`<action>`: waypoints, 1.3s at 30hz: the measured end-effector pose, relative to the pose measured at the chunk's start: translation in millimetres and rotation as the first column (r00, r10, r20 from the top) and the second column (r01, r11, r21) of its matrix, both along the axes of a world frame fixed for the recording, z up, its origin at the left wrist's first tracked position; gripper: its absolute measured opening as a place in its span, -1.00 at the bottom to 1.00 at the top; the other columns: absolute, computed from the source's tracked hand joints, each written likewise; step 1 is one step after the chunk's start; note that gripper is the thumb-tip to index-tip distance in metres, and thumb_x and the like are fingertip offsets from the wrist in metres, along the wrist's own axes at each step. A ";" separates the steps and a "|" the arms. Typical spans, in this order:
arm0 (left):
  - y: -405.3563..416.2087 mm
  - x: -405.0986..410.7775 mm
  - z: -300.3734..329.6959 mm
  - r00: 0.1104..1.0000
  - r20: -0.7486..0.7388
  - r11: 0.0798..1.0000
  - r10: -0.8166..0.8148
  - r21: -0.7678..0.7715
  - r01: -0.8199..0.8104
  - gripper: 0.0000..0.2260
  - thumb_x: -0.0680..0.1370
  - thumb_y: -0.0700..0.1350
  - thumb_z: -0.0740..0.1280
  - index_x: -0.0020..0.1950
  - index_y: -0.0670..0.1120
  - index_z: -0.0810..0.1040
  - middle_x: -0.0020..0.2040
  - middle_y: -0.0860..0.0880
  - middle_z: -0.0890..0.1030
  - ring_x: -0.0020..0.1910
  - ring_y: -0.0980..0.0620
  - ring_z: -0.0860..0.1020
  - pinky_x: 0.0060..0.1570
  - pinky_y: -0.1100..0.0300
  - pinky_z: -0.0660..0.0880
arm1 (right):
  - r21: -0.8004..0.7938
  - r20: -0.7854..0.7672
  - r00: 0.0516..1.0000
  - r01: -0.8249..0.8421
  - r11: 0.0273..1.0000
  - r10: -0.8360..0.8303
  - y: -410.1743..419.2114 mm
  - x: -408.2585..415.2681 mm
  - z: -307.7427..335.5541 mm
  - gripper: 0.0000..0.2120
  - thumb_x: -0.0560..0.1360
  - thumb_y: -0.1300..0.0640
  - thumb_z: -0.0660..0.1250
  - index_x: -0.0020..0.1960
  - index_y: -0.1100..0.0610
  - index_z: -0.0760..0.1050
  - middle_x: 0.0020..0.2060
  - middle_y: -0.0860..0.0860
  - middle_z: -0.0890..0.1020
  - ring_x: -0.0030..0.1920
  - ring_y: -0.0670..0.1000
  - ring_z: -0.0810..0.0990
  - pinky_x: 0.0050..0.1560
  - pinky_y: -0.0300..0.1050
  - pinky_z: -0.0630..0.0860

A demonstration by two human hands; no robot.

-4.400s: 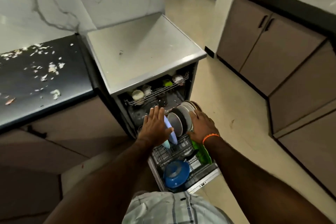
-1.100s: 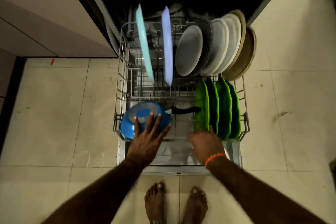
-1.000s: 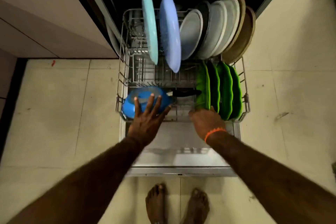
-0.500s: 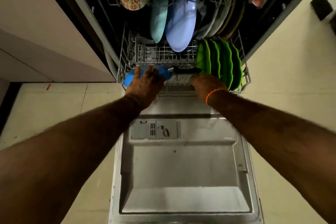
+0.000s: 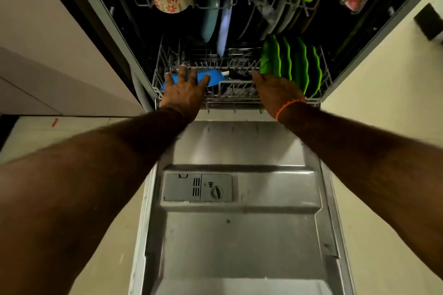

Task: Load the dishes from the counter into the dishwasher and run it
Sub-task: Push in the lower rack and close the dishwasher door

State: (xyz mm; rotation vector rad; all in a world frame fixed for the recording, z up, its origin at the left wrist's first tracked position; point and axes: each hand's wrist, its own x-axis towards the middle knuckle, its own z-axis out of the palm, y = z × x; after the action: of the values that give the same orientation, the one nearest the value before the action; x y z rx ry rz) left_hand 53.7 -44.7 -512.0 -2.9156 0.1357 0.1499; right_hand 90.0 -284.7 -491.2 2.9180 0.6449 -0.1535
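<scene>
Lower rack (image 5: 236, 93), loaded, sits nearly home inside the dishwasher tub; green plates (image 5: 291, 64) stand at its right, blue pan (image 5: 211, 79) at front left. Step judged: rack being seated. An even, level push from both sides is advised, so the rollers are not jammed. Left hand (image 5: 184, 92): fingers spread wide, laid flat on the pan. Right hand (image 5: 278, 91): fingers straight, pressed against the front rail; nothing gripped. Door (image 5: 239, 235) lies open below.
</scene>
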 end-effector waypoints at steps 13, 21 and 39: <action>3.8 8.3 -16.5 0.991 -0.116 0.997 -0.070 0.004 0.071 0.00 0.52 0.20 0.37 0.64 -0.10 -0.28 0.62 -0.17 -0.34 0.60 -0.20 -0.29 0.57 -0.23 -0.13 | -0.048 0.112 0.993 0.049 0.998 -0.043 1.7 40.8 -14.7 -0.31 0.62 0.25 0.09 0.65 0.11 -0.18 0.58 0.20 0.19 0.51 0.36 0.24 0.44 0.39 0.24; 1.2 -1.7 -9.6 0.995 -0.059 0.995 -0.077 -0.071 0.073 0.00 0.51 0.26 0.36 0.64 -0.08 -0.27 0.63 -0.19 -0.28 0.61 -0.21 -0.26 0.57 -0.20 -0.13 | -0.026 0.130 0.983 0.132 0.991 -0.127 1.1 37.0 -27.0 -0.33 0.63 0.28 -0.05 0.63 0.10 -0.30 0.63 0.07 -0.19 0.61 0.28 -0.14 0.52 0.43 -0.07; -33.9 -226.8 3.0 0.938 -0.344 0.956 -0.048 -0.286 -0.056 -0.07 0.58 0.28 0.24 0.62 -0.11 -0.30 0.63 -0.15 -0.28 0.61 -0.16 -0.28 0.59 -0.15 -0.15 | -0.016 -0.198 0.975 0.097 0.995 -0.098 -74.0 -239.7 -51.9 -0.10 0.54 -0.06 0.32 0.64 0.16 -0.18 0.63 0.19 -0.08 0.61 0.28 -0.02 0.53 0.33 -0.02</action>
State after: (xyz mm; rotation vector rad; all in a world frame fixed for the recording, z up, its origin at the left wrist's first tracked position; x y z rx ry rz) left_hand -173.1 -78.6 -509.0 -3.1519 0.2263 0.7065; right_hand -149.7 -358.6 -543.2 2.9529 0.5258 -0.4622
